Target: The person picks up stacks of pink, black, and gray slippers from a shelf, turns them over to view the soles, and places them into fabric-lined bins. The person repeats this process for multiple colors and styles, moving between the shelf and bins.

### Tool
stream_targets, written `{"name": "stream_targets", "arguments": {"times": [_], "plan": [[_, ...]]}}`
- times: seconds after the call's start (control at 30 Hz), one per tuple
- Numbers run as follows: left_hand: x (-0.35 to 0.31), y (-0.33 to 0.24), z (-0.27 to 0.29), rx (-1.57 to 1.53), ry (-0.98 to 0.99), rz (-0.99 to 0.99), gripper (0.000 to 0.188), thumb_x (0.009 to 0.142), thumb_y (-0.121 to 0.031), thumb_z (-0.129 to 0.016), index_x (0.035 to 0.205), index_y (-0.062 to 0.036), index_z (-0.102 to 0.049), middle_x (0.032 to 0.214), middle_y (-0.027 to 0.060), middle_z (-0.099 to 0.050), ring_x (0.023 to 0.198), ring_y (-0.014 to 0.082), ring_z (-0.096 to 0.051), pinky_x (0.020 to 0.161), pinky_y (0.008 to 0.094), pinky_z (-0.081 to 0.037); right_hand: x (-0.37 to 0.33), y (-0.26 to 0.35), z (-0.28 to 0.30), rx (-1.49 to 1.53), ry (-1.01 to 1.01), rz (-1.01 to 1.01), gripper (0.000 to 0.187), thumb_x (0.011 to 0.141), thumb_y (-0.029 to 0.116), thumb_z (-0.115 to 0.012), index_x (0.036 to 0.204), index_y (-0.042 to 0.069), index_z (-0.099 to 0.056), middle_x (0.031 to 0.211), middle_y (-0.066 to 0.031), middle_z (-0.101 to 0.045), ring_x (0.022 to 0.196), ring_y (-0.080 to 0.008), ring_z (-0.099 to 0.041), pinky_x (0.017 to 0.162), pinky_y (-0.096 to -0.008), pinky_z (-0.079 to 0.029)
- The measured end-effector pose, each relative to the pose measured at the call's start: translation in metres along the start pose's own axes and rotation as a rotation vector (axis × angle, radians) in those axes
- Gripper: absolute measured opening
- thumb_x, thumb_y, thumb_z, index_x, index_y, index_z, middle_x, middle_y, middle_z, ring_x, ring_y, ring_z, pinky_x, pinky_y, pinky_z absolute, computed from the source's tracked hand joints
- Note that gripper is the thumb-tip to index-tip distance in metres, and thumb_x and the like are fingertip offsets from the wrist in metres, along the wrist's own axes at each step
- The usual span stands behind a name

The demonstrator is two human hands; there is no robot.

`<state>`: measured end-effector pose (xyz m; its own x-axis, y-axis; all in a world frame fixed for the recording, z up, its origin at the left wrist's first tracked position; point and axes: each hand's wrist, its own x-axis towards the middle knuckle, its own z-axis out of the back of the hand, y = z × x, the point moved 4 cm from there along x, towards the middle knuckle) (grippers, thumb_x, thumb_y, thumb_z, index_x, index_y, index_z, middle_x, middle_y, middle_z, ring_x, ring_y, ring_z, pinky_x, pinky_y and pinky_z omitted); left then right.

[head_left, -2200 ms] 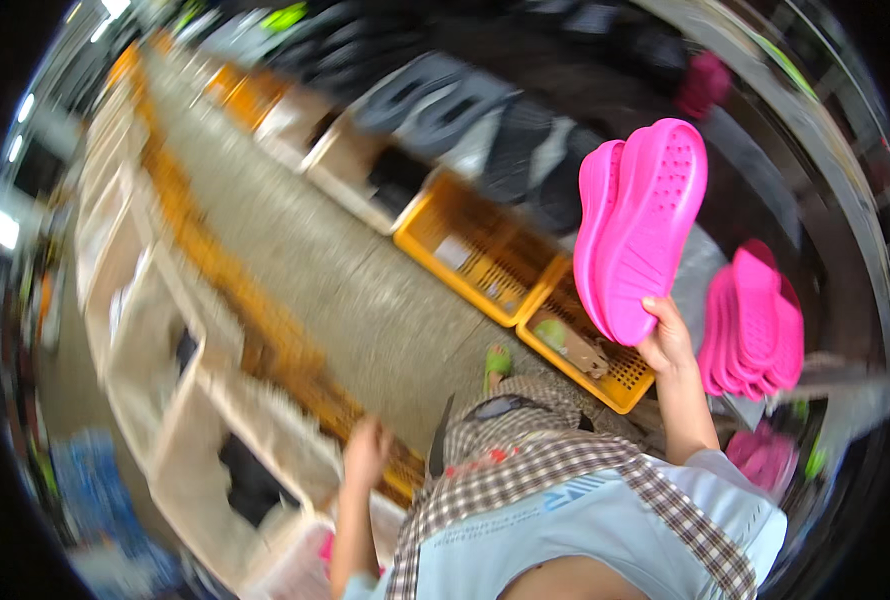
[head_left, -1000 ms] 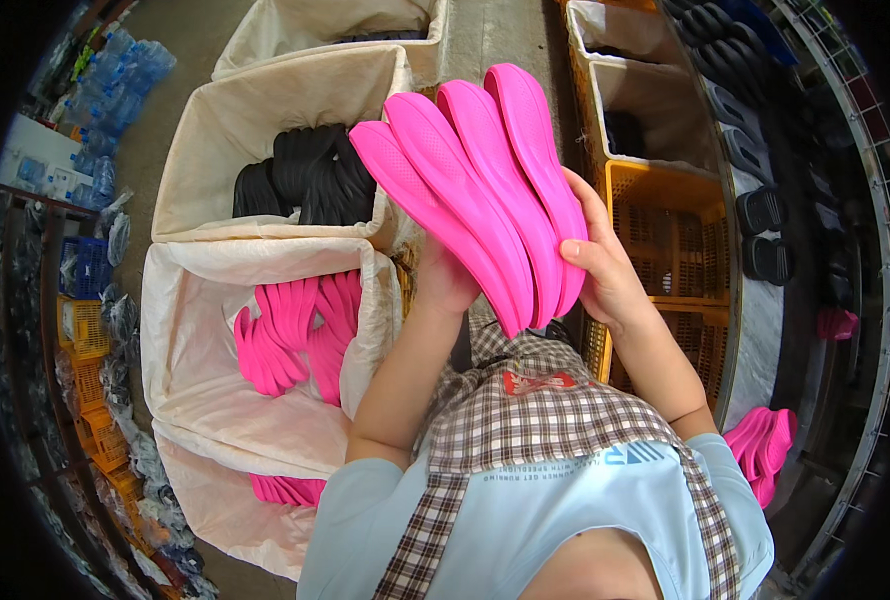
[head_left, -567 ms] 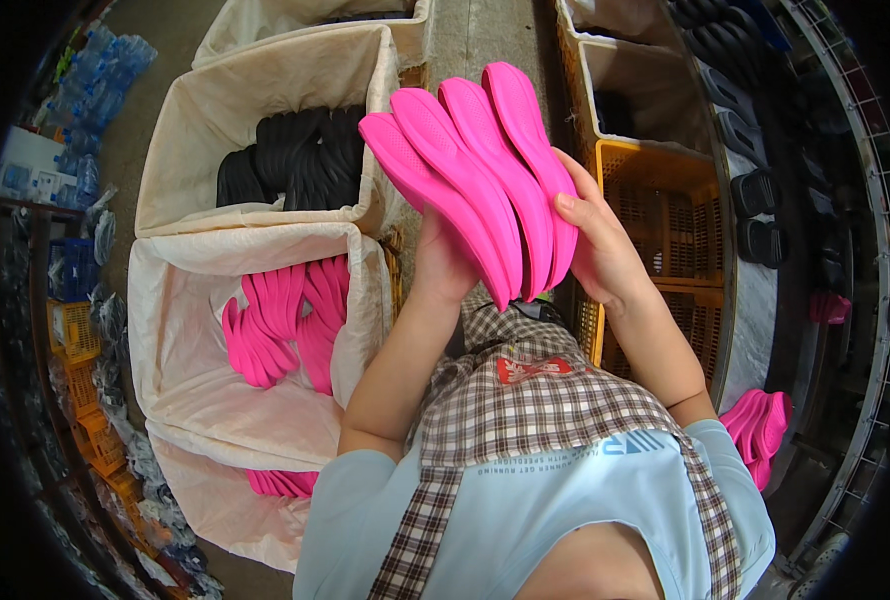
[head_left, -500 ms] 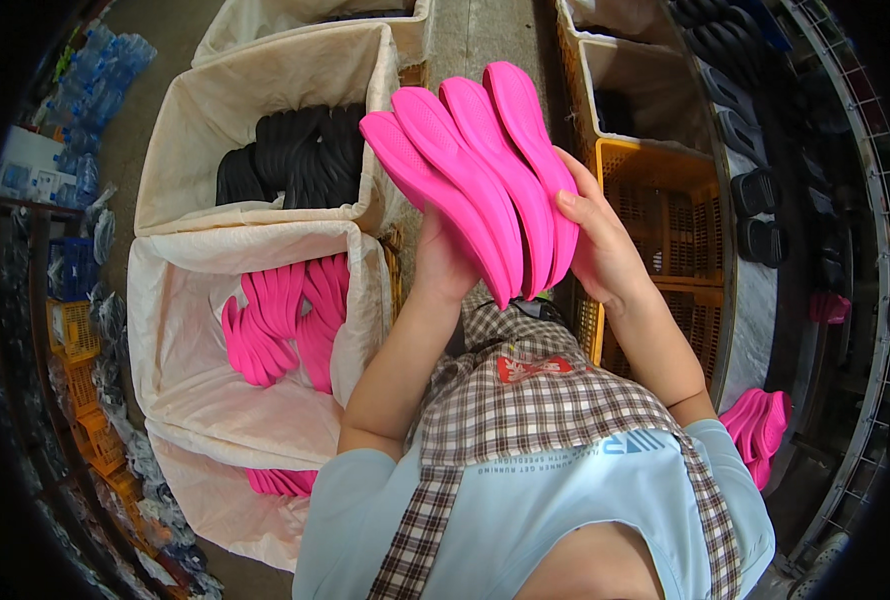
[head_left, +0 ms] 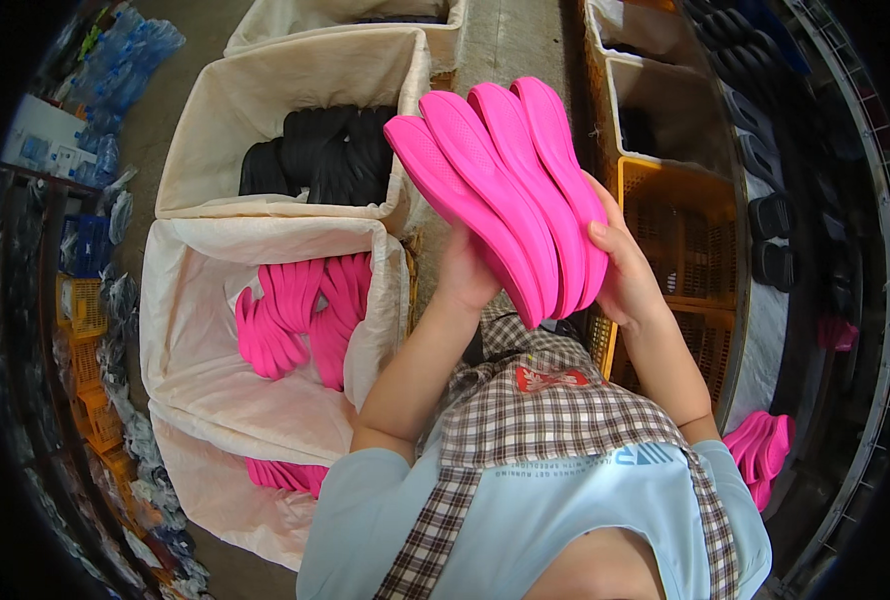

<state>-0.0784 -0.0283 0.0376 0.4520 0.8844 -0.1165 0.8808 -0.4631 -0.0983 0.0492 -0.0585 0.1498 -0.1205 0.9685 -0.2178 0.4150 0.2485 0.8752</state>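
Between my two hands I hold a bundle of several bright pink shoe soles (head_left: 510, 195), pressed side by side and tilted up in front of me. My left hand (head_left: 468, 268) grips the bundle from its left side; most of its fingers are hidden behind the soles. On the other side my right hand (head_left: 620, 262) is closed round the edge, its thumb on the outermost sole. To my left, a cloth-lined bin (head_left: 190, 330) holds a pile of more pink soles (head_left: 305, 315).
A lined bin (head_left: 200, 130) beyond it contains black soles (head_left: 320, 155). More pink soles (head_left: 290, 476) lie in a nearer bin. Yellow plastic crates (head_left: 677, 235) stand at right, beside a bench with black footwear (head_left: 773, 240) and pink soles (head_left: 762, 447). Plastic bottles (head_left: 125, 65) crowd the far left.
The whole view has shifted, so the bins and bench sit farther right in it. The bundle of pink soles stays in both hands, slightly lower in the picture.
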Motion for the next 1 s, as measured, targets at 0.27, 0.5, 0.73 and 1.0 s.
{"name": "stream_targets", "arguments": {"times": [0.27,0.5,0.73,1.0], "plan": [[-0.008,-0.015,0.0,0.122,0.038,-0.103,0.073,0.08,-0.044,-0.068,0.134,-0.0044,-0.039,0.132,0.0113,-0.049,0.12,0.0261,-0.049,0.101,0.0451,-0.041,-0.002,-0.003,-0.007,-0.029,0.119,0.014,0.083,0.079,0.023,-0.063,0.145,0.003,-0.015,0.143,-0.0192,-0.03,0.133,-0.0275,-0.032,0.109,-0.0404,-0.027],[-0.025,-0.026,-0.023,0.097,0.099,-0.222,0.059,0.084,-0.029,-0.067,0.132,-0.0045,-0.042,0.127,0.0109,-0.053,0.114,0.0235,-0.054,0.096,0.0399,-0.046,0.011,0.0,0.003,-0.253,0.111,0.031,0.067,0.079,0.026,-0.063,0.136,0.007,-0.034,0.134,-0.0111,-0.04,0.123,-0.0245,-0.041,0.101,-0.0369,-0.037],[-0.081,-0.063,-0.056,0.552,0.072,-0.627,0.063,0.084,-0.012,-0.067,0.137,-0.0042,-0.033,0.129,0.0073,-0.051,0.115,0.0188,-0.051,0.099,0.0352,-0.042,0.064,-0.044,0.007,-0.233,0.473,-0.185,0.082,0.082,0.028,-0.066,0.146,0.008,-0.019,0.147,-0.014,-0.028,0.132,-0.0287,-0.033,0.109,-0.0416,-0.027],[-0.143,-0.042,-0.07,0.613,-0.082,-0.929,0.081,0.077,-0.026,-0.076,0.139,-0.0032,-0.029,0.132,0.0089,-0.049,0.118,0.0182,-0.049,0.1,0.0353,-0.041,0.073,-0.07,-0.029,-0.15,0.861,-0.322,0.084,0.081,0.02,-0.069,0.146,0.006,-0.018,0.145,-0.0125,-0.032,0.129,-0.0261,-0.037,0.107,-0.0386,-0.031]]}}
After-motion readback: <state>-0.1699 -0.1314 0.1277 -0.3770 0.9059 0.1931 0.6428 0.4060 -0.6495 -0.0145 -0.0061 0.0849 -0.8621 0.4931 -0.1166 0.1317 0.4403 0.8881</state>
